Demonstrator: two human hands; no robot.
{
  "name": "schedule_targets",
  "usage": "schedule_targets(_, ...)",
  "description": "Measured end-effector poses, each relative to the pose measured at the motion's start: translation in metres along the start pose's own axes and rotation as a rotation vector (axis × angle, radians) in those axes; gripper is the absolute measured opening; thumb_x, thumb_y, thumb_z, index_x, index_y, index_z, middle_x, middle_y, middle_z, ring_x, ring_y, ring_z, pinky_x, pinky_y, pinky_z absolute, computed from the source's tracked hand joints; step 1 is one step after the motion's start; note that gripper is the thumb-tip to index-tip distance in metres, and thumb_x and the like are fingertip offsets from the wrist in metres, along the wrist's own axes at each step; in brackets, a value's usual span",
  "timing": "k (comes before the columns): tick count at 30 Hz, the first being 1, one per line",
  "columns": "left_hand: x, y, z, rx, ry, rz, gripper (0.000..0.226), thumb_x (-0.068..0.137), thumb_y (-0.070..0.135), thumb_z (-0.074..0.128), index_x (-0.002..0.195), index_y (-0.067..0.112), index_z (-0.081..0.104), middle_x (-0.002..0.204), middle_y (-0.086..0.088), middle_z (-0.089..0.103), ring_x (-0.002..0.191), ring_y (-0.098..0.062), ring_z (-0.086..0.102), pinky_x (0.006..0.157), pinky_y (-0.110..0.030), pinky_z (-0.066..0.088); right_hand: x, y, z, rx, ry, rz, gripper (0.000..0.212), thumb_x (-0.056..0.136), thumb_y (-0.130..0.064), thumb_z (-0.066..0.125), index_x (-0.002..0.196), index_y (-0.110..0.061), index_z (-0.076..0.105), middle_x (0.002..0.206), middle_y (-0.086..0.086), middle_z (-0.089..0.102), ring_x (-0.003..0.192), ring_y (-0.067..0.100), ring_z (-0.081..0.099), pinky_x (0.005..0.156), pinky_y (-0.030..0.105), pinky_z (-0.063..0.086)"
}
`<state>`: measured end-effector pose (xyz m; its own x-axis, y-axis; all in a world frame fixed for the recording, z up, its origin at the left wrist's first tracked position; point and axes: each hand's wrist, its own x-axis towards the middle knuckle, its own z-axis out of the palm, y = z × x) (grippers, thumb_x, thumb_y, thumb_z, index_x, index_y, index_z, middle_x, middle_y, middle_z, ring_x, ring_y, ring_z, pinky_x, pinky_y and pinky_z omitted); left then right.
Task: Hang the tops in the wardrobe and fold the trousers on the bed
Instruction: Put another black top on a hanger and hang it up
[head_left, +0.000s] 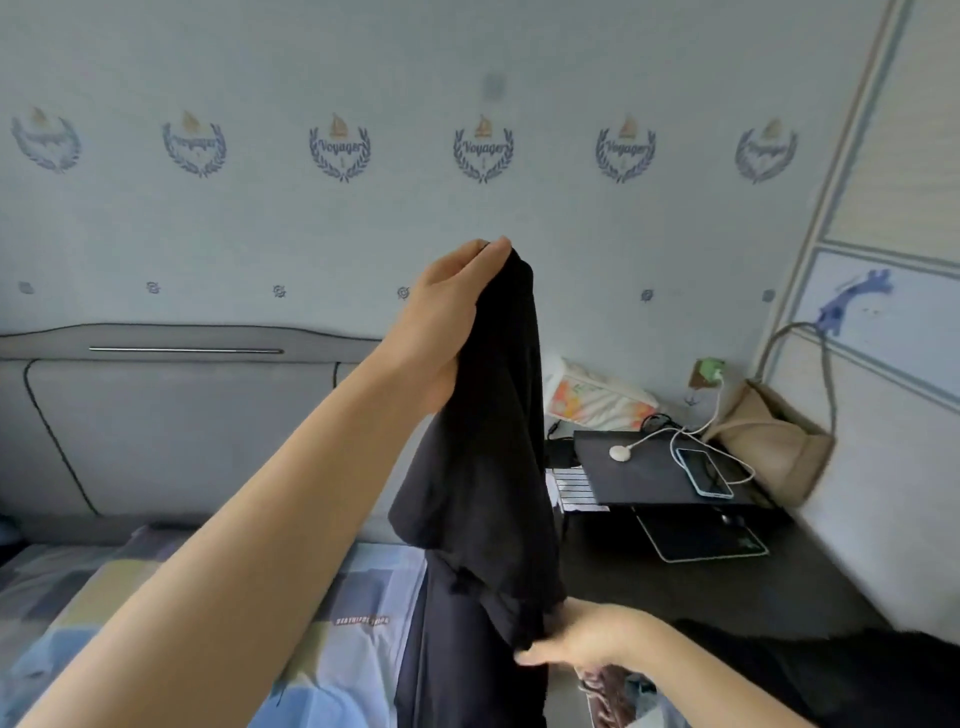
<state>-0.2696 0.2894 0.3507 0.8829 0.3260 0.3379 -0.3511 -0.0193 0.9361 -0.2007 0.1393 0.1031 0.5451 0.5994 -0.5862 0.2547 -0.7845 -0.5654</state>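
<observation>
A black garment (488, 467) hangs in the air in front of me; I cannot tell whether it is a top or trousers. My left hand (447, 317) is raised high and pinches its upper end between thumb and fingers. Lower down, my right hand (576, 636) grips the cloth near its lower part, fingers hidden in the fabric. The garment's bottom trails down over the bed (332, 597), which has a blue, yellow and grey patterned sheet. The wardrobe (893, 208) stands at the right edge, its pale door shut.
A grey padded headboard (156, 415) runs along the wall at left. Right of the bed a dark bedside table (670, 473) carries a phone (704, 473), cables and a tablet. A beige bag (774, 436) leans by the wardrobe. More dark cloth (831, 670) lies bottom right.
</observation>
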Motion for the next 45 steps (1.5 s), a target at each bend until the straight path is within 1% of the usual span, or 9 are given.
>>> schedule_targets(4, -0.002, 0.005, 0.032, 0.142, -0.006, 0.065, 0.023, 0.099, 0.031, 0.053, 0.085, 0.014, 0.052, 0.081, -0.007, 0.044, 0.078, -0.019, 0.046, 0.073, -0.036, 0.037, -0.026, 0.051, -0.018, 0.347, 0.340, -0.078, 0.030, 0.090, -0.035, 0.056, 0.065, -0.020, 0.049, 0.062, -0.002, 0.042, 0.055, 0.008, 0.039, 0.060, 0.028, 0.030)
schedule_targets(10, -0.017, -0.031, 0.078, 0.307, 0.085, -0.056, 0.028, 0.090, 0.034, 0.066, 0.070, 0.018, 0.055, 0.065, -0.003, 0.047, 0.062, -0.018, 0.049, 0.062, -0.032, 0.041, -0.150, 0.116, -0.097, 1.037, 0.773, -0.098, 0.026, 0.097, -0.024, 0.047, 0.081, -0.009, 0.060, 0.063, 0.005, 0.062, 0.068, 0.023, 0.057, 0.065, 0.028, 0.044)
schedule_targets(16, -0.040, -0.076, 0.148, 0.521, -0.107, -0.127, 0.022, 0.080, 0.030, 0.078, 0.085, 0.014, 0.065, 0.076, -0.004, 0.066, 0.068, -0.018, 0.065, 0.068, -0.034, 0.055, -0.298, 0.107, -0.152, 0.868, 1.059, -0.324, 0.026, 0.098, -0.027, 0.052, 0.076, -0.017, 0.062, 0.072, 0.000, 0.064, 0.062, 0.011, 0.059, 0.060, 0.020, 0.046)
schedule_targets(21, -0.077, -0.106, 0.245, 0.621, -0.512, -0.064, 0.029, 0.074, 0.028, 0.084, 0.092, 0.023, 0.062, 0.090, 0.005, 0.064, 0.082, -0.008, 0.062, 0.075, -0.024, 0.050, -0.377, 0.108, -0.166, 0.524, 1.181, -0.459, 0.032, 0.093, -0.033, 0.058, 0.080, -0.003, 0.057, 0.074, 0.005, 0.048, 0.067, 0.014, 0.047, 0.063, 0.026, 0.033)
schedule_targets(24, -0.104, -0.110, 0.299, 0.554, -0.779, -0.015, 0.044, 0.075, 0.027, 0.084, 0.111, 0.035, 0.060, 0.109, 0.016, 0.064, 0.102, 0.007, 0.057, 0.089, -0.013, 0.040, -0.400, 0.118, -0.170, 0.420, 1.231, -0.534, 0.022, 0.094, -0.026, 0.057, 0.077, -0.011, 0.054, 0.073, 0.008, 0.046, 0.070, 0.015, 0.043, 0.068, 0.031, 0.030)
schedule_targets(28, -0.139, -0.101, 0.366, 0.255, -1.010, -0.095, 0.055, 0.077, 0.021, 0.083, 0.122, 0.037, 0.055, 0.117, 0.020, 0.068, 0.113, 0.002, 0.061, 0.095, -0.022, 0.050, -0.429, 0.146, -0.180, 0.447, 1.357, -0.524, 0.025, 0.095, -0.025, 0.055, 0.071, -0.020, 0.050, 0.062, -0.009, 0.051, 0.063, 0.007, 0.046, 0.066, 0.028, 0.035)
schedule_targets(35, -0.153, -0.112, 0.419, -0.031, -0.863, -0.293, 0.024, 0.095, 0.018, 0.063, 0.115, 0.007, 0.069, 0.115, -0.011, 0.072, 0.108, -0.026, 0.068, 0.099, -0.041, 0.051, -0.478, 0.236, -0.202, 0.007, 1.529, -0.189, 0.018, 0.090, -0.028, 0.062, 0.086, -0.011, 0.065, 0.083, -0.002, 0.066, 0.082, 0.010, 0.059, 0.077, 0.027, 0.044)
schedule_targets(40, -0.134, -0.093, 0.425, -0.271, -0.602, -0.387, 0.018, 0.095, 0.013, 0.059, 0.101, 0.001, 0.071, 0.104, -0.018, 0.073, 0.091, -0.026, 0.072, 0.085, -0.035, 0.058, -0.478, 0.306, -0.178, -0.125, 1.316, 0.167, 0.002, 0.087, -0.020, 0.065, 0.085, -0.020, 0.067, 0.082, -0.012, 0.059, 0.085, 0.010, 0.056, 0.078, 0.024, 0.040)
schedule_targets(45, -0.125, -0.067, 0.440, -0.167, -0.546, -0.299, 0.028, 0.091, 0.019, 0.068, 0.102, -0.007, 0.068, 0.101, -0.023, 0.072, 0.098, -0.037, 0.069, 0.091, -0.044, 0.056, -0.441, 0.308, -0.124, 0.011, 1.218, 0.030, 0.004, 0.088, -0.015, 0.063, 0.085, -0.018, 0.061, 0.078, -0.005, 0.061, 0.067, 0.004, 0.055, 0.066, 0.020, 0.041)
